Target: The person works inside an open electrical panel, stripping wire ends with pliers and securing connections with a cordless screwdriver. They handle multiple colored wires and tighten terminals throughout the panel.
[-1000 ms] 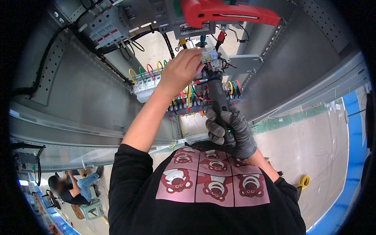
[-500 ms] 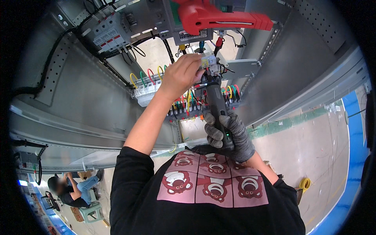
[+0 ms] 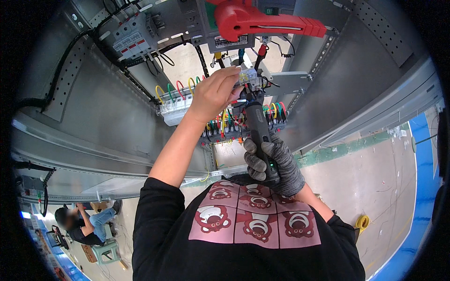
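My bare left hand (image 3: pixel 214 93) reaches up into a metal cabinet, fingers closed on a small block with a clear plastic cover (image 3: pixel 248 76). In my right hand (image 3: pixel 287 166), which wears a grey knit glove, is a slim black electric screwdriver (image 3: pixel 258 124). A small green light glows near its lower end. The screwdriver points up at the block, its front end just below it among thin dark wires. Whether the bit touches a screw cannot be made out. My left thumb and the block's left side are partly hidden.
A large red rotary handle (image 3: pixel 272 23) juts out above my hands. A breaker (image 3: pixel 133 40) sits upper left. White breakers (image 3: pixel 177 110) with looped coloured wires and a terminal row (image 3: pixel 222 136) lie behind my hands. Yellow coil (image 3: pixel 362 222) on the floor; seated person (image 3: pixel 89 227) lower left.
The screwdriver's front end has shifted slightly down and left, and the block is tilted a little differently. Both hands keep their hold.
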Demonstrator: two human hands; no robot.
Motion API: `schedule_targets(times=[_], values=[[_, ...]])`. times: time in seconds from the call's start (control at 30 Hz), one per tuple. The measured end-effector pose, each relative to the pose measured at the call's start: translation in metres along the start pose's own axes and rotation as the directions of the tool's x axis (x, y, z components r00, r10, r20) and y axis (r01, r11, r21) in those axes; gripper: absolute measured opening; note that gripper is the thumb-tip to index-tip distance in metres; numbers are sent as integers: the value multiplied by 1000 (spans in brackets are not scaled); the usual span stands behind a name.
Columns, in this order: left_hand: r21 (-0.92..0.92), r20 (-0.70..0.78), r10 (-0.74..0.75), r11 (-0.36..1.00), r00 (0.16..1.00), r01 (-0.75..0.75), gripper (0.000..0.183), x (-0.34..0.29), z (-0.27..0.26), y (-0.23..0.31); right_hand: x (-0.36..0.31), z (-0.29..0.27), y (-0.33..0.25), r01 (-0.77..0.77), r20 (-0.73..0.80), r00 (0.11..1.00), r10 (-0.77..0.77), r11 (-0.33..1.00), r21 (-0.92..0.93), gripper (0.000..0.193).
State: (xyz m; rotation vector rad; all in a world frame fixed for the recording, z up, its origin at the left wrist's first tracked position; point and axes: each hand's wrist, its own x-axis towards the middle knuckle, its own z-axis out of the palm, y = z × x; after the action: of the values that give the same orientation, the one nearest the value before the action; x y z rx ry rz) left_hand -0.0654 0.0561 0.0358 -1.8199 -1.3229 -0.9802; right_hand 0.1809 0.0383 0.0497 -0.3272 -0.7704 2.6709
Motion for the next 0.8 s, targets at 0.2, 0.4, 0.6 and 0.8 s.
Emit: schedule_targets(times=[0.2,0.4,0.6,0.8], values=[[5,3,-18,1000,1000,18,29,-1,-3,3,-2,-3,-5,-53,58,997,51,998,28,32],[-60,10,-77,995,997,78,30,-1,-7,9,-6,-7,-8,-51,69,996,53,998,-36,33],[-185,26,-149,971,988,152,33,4,-18,17,-13,-4,-17,-96,71,992,103,990,-98,39],[-325,142,-320,879,937,350,34,-1,-25,27,-19,-1,-22,-109,20,993,112,987,-115,31]])
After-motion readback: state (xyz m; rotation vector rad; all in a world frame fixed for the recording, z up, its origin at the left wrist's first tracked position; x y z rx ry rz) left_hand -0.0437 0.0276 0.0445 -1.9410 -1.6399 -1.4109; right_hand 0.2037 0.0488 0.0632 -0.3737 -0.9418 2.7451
